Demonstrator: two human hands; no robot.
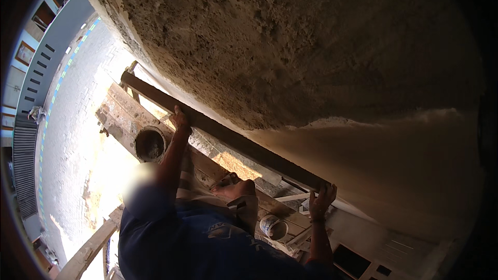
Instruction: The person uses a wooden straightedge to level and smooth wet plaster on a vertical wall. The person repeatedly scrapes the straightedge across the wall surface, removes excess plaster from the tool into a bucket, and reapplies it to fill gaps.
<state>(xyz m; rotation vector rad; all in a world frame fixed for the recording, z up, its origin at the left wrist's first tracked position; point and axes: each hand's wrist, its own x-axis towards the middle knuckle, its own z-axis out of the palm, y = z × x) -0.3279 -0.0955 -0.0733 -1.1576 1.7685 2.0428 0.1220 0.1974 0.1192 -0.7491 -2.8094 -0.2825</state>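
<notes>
A long, straight screed board (236, 137) runs slantwise along the wall, from upper left to lower right. My left hand (180, 119) grips it toward its far left part, with the fingers wrapped over the edge. Near the other end, my right hand (322, 202) is closed round the board. The wall (249, 46) beside it carries rough, wet-looking mortar above and a smoother, paler surface (373, 161) lower right. Whether the board touches the wall along its whole length, I cannot tell.
I stand on scaffold planks (122, 114), with my foot (233, 189) on them. A round bucket of mortar (150, 144) stands by my left arm, a smaller pail (274, 227) near my right. A wooden rail (88, 251) lies lower left; paved ground (78, 124) shows far below.
</notes>
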